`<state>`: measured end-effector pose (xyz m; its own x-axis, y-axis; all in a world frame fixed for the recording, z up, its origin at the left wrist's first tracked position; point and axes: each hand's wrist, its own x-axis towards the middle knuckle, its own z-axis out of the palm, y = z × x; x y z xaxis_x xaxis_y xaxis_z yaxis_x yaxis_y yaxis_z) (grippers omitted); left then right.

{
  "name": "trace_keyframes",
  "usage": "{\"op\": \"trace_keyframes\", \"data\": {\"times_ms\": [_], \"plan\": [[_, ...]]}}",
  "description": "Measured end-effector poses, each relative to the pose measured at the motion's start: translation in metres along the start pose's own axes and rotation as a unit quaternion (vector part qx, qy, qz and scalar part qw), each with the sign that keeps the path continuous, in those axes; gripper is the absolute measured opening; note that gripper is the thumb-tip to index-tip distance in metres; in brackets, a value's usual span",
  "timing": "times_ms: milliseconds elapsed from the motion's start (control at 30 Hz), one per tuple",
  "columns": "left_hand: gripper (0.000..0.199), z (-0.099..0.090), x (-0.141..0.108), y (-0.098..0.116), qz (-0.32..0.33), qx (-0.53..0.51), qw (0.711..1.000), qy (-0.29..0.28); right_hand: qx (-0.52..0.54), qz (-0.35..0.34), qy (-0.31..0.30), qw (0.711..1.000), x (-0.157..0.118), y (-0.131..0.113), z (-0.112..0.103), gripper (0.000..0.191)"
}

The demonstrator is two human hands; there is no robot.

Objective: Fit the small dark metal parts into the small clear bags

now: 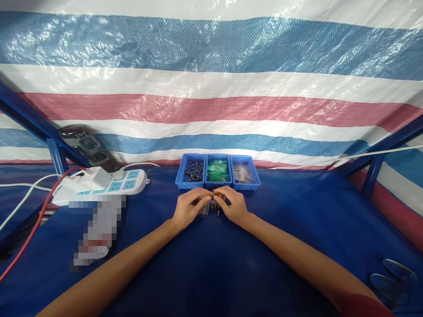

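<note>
My left hand [191,207] and my right hand [232,204] meet at the fingertips, just in front of three small blue bins. Both are closed in a pinch around a tiny dark piece [213,194], too small to name. Below the fingers, a clear plastic bag [204,211] and several small brass-and-dark metal fittings [217,211] lie on the blue table, partly hidden by the hands. Similar dark fittings [194,171] fill the left bin [190,186]. Green packets [218,169] sit in the middle bin [218,184], and clear little bags [242,172] in the right bin [245,187].
A white power strip [132,182] with plugs and a red cable [41,215] stands at the left. Near it are a blurred-out object [99,233] and a dark packaged item [89,145]. Eyeglasses [393,277] rest at the right. Striped sheeting [211,108] hangs behind.
</note>
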<state>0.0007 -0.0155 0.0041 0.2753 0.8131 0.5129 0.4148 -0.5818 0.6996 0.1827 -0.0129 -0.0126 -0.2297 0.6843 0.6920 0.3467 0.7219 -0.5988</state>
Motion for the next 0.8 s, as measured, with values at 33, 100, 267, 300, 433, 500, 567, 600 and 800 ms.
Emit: {"op": "trace_keyframes", "data": {"times_ms": [33,100,267,300,433,500,567,600,800], "plan": [[0.016,-0.0003,-0.0001,0.0003,-0.001,-0.001,1.0,0.0,-0.001,0.004,-0.002,1.0,0.0,0.0001,0.0002,0.014],[0.017,-0.001,-0.0003,0.0006,-0.005,0.0,1.0,-0.003,-0.001,0.008,-0.004,1.0,0.0002,0.0003,0.0002,0.012],[0.02,-0.0017,0.0004,0.0009,-0.014,0.021,1.0,-0.018,-0.005,-0.007,0.006,1.0,0.0005,0.0007,-0.0005,0.01],[0.021,-0.0016,0.0006,0.001,-0.015,0.024,0.999,-0.018,-0.006,-0.008,0.006,1.0,0.0005,0.0006,-0.0006,0.01],[0.02,-0.0016,0.0004,0.001,-0.013,0.029,0.999,-0.021,0.001,-0.006,0.006,1.0,-0.0001,0.0009,-0.0001,0.01],[0.019,-0.0015,-0.0002,0.0005,-0.008,0.023,0.999,-0.023,0.005,-0.001,0.004,1.0,-0.0001,0.0015,0.0004,0.014],[0.019,-0.001,-0.0009,-0.0006,-0.006,0.013,1.0,-0.021,0.0,-0.003,-0.006,1.0,0.0001,0.0019,0.0005,0.018],[0.018,-0.0005,-0.0012,-0.0012,-0.009,0.009,1.0,-0.019,-0.006,-0.005,-0.012,1.0,0.0003,0.0019,0.0002,0.017],[0.028,0.0032,-0.0029,-0.0022,-0.035,0.01,0.999,-0.014,-0.018,0.005,-0.022,1.0,-0.0002,0.0002,-0.0022,0.016]]}}
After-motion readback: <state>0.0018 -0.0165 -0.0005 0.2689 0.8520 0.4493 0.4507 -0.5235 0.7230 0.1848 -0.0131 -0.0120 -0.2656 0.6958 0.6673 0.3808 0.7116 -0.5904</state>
